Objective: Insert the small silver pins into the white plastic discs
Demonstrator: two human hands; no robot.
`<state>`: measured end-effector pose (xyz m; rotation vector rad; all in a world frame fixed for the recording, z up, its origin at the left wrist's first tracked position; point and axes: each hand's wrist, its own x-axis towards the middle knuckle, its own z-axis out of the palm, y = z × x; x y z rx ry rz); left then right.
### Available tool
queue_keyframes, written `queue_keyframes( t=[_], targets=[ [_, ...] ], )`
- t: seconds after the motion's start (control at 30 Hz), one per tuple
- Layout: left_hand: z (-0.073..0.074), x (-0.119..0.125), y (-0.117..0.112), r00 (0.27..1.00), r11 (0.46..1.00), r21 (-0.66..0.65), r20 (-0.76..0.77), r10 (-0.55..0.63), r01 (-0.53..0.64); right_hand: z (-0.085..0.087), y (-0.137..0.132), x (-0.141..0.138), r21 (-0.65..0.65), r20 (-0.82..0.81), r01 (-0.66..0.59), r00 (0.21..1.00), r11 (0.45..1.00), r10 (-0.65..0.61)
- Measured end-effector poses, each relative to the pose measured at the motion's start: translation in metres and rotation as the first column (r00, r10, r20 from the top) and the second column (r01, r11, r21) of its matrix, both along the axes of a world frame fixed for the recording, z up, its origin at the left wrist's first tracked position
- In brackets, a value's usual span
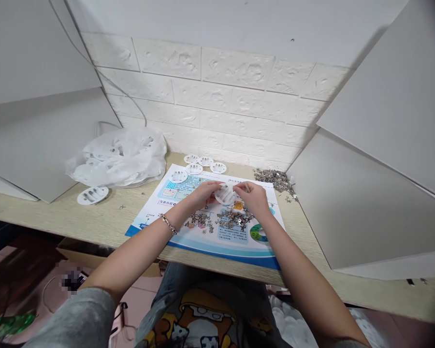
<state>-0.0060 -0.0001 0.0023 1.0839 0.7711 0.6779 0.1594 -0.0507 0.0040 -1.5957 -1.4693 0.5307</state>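
Over the printed sheet, my left hand point(207, 194) grips the left rim of a round white plastic disc point(225, 194) with slots moulded in it. My right hand point(253, 194) is at the disc's right side, its thumb and finger pinched together. Whatever those fingertips hold, if anything, is too small to make out. Below the hands, small metal clips point(235, 220) lie in a loose heap, and a smaller scatter of metal clips point(199, 220) is to its left. Several finished-looking white discs point(194, 168) with metal bits on them lie behind, near the wall.
A clear plastic bag point(126, 159) full of white discs stands at the back left, with one white disc point(93, 195) in front. Another pile of metal pieces point(275, 181) lies at the back right. Grey-white panels point(377, 203) flank the wooden table point(304, 227); a white brick-pattern wall point(235, 106) rises behind.
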Motion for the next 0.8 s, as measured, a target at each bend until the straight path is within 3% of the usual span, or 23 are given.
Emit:
queue_keyframes(
  t=[0.17,0.3,0.53,0.8],
  targets=[
    [0.003,0.001,-0.004,0.999,1.000,-0.013,0.045,-0.010,0.010,-0.005,0.002,-0.001,0.137,0.159,-0.028,0.987,0.990,0.006],
    [0.005,0.000,-0.003,0.998,0.999,-0.045,0.065,-0.022,0.025,-0.008,0.003,0.000,0.233,0.135,-0.019,0.991,0.972,-0.013],
    [0.005,-0.001,-0.003,0.999,0.983,-0.183,0.018,-0.026,0.029,-0.013,0.006,0.001,0.198,0.098,-0.017,0.995,0.980,-0.003],
    [0.009,-0.002,-0.005,1.000,0.987,-0.163,-0.010,-0.002,0.000,-0.014,0.007,0.004,0.151,0.249,-0.071,0.968,0.986,0.031]
  ],
)
